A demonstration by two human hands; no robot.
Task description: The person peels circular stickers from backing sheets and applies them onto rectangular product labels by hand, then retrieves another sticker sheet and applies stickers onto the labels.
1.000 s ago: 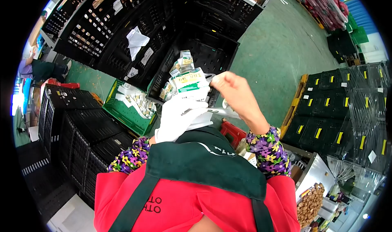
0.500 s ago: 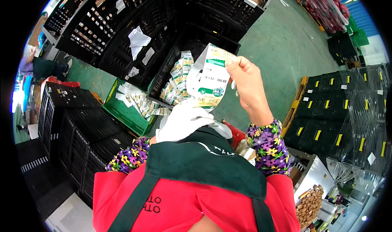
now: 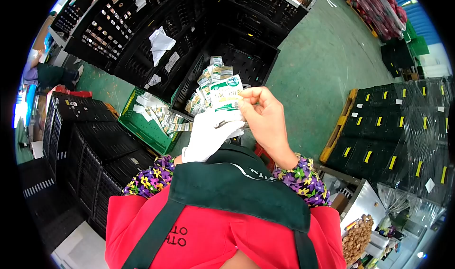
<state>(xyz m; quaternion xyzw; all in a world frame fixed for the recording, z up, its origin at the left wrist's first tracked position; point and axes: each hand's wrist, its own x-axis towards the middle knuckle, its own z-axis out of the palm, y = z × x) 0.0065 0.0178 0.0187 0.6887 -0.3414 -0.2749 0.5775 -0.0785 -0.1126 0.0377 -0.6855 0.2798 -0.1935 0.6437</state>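
A strip of printed labels, white with green and yellow bands, stands up between my hands. My left hand, in a white glove, closes around its lower end. The bare fingertips of my right hand pinch the right edge of the same strip. Just beyond it, a black crate holds a pile of similar label strips. To the left of that crate is a green crate with more label strips in it. The strip's lower part is hidden behind the glove.
Tall black crates with paper tags rise ahead and to the left. Further black crates are stacked at my left. Wrapped dark crates stand on a pallet at right. A metal table is behind right, near brown produce. A person is far left.
My right hand has come down and left, closer to my gloved hand. The raised, curling length of the label strip has been drawn in, and a shorter piece now shows.
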